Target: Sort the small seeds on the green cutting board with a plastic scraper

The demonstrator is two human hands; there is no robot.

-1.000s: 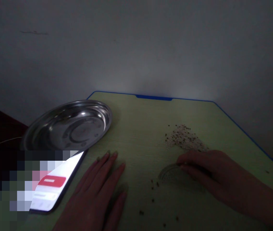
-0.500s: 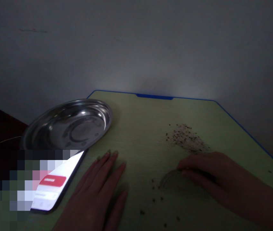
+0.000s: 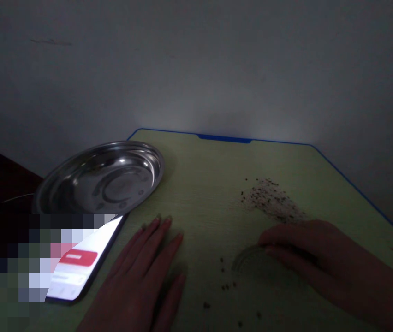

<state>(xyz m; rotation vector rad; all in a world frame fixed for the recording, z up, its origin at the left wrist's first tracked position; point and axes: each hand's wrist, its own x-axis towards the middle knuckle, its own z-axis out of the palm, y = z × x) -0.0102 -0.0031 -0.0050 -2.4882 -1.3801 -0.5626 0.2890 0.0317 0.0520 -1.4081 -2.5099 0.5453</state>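
Observation:
My left hand (image 3: 144,272) lies flat on the green tabletop (image 3: 203,184), fingers stretched out and holding nothing, beside a lit phone (image 3: 79,265). My right hand (image 3: 303,253) rests further right with its fingers curled together on a small clear curved piece (image 3: 248,258) that lies on the table. A pile of mixed pale and dark grains (image 3: 270,200) sits just beyond that hand. A few loose dark grains (image 3: 226,286) are scattered in front of it.
An empty round steel dish (image 3: 103,180) stands at the left, overhanging the table's edge. The table has a blue rim (image 3: 224,137) and butts against a plain wall. Dark furniture lies to the far left. The scene is dim.
My right hand and the clear piece have shifted slightly toward me. The left hand has stayed flat in place.

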